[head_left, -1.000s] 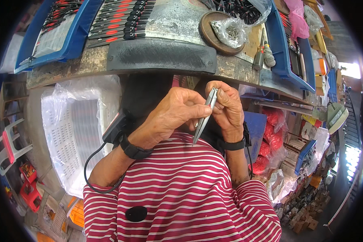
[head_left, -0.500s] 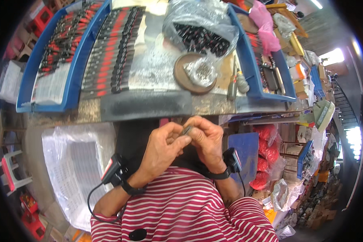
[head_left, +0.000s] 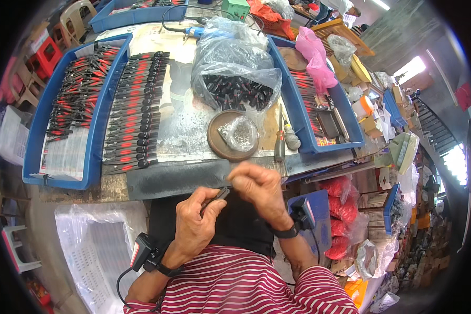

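Note:
Just off the table's front edge, my left hand (head_left: 196, 220) is closed around a small black part (head_left: 222, 193), whose dark end sticks out between thumb and forefinger. Close beside it, a little higher and to the right, my right hand (head_left: 260, 191) has its fingertips pinched together. Whatever lies in that pinch, if anything, is too small to make out. Beyond the hands, a round brown dish (head_left: 220, 146) carries a clear plastic bag of small metal pieces (head_left: 242, 133). Behind it lies a larger clear bag (head_left: 235, 57) holding many black parts (head_left: 240, 91).
Red-and-black slim tools (head_left: 136, 104) lie in a row beside a blue tray (head_left: 91, 162) filled with more. At right stand a screwdriver (head_left: 280, 144) and another blue tray (head_left: 345, 147). A dark pad (head_left: 178, 180) covers the table edge. A plastic-lined crate (head_left: 70, 235) is below left.
My hands were together around a small dark thing; the right has since parted from the left, upward toward the table edge. The view has tilted to show more of the table's far side.

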Demonstrator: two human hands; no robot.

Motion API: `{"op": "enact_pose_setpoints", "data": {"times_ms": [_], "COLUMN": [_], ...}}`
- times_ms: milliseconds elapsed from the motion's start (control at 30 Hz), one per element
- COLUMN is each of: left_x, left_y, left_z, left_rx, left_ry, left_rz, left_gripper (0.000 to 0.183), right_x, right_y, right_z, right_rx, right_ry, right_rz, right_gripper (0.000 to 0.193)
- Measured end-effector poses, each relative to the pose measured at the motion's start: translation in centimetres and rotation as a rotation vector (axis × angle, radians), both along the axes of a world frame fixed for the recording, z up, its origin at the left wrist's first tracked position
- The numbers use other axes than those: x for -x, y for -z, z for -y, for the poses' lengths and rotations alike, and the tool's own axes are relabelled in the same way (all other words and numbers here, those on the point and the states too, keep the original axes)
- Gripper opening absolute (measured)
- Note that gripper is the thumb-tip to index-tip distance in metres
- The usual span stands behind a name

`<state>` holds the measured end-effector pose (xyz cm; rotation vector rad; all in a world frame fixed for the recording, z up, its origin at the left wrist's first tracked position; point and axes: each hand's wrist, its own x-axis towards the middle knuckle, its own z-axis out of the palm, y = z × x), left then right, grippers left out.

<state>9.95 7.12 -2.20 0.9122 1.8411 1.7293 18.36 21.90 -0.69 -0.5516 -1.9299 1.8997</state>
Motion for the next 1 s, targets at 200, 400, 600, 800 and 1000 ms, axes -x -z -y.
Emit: {"op": "enact_pose_setpoints", "data": {"times_ms": [200,400,600,800,1000], "left_x": [0.6,1.2,1.6,1.8,1.9], "left_y": [-0.3,-0.3,-0.1,0.0,-0.1], "left_z": [0.6,1.2,1.5,2.3,2.7], "left_rx": [0.048,0.059,0.058,0.12,0.137], "left_ry": [0.019,0.041,-0.027,0.006,-0.007], "left_rz": [0.006,-0.047,-0.079,0.005,-0.007], "left_gripper": [0.011,0.012,0.011,0.01,0.01], "right_x": [5.2,10.5,13.1,13.4,12.4], "right_y": [0.3,2.4,3.3,4.0,4.4], "right_z": [-8.4,-12.8,-13.3,-14.3,-14.8], "right_rx": [-0.627,-0.885,-1.139,-0.995,-1.026], "right_ry": [0.224,0.255,0.22,0.237,0.312], "right_rz": [0.035,0.172,0.383,0.373,0.367], "right_gripper": [0.015,0.017,0.025,0.022,0.027]}}
